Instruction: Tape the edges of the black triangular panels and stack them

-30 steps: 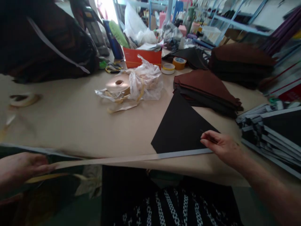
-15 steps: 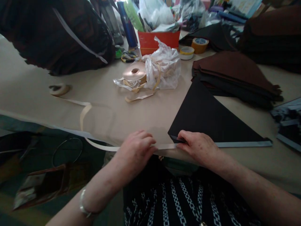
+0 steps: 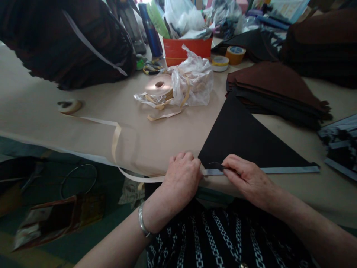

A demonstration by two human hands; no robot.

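Head view: at far left on the table (image 3: 97, 98), bulky stack of dark sheets (image 3: 75, 44); nearer, small roll (image 3: 74, 107) with pale ribbon (image 3: 116, 136) unwound, folded over once, then dipping past the near edge and under the left forearm. Farther back, wide roll (image 3: 158, 85). Left hand (image 3: 182, 173) palm down at the left corner of a black sheet (image 3: 240, 137), fingers together over the ribbon; cannot tell whether pinched or only pressing. Just to the right, dark tool (image 3: 219, 166) with thin curved tip, clamped between fingers of the right hand (image 3: 248, 175), above the pale strip (image 3: 287, 170) along the sheet's near edge. Behind, brown-and-black stack (image 3: 273, 83). At far right, pale-edged black pieces (image 3: 343, 149).
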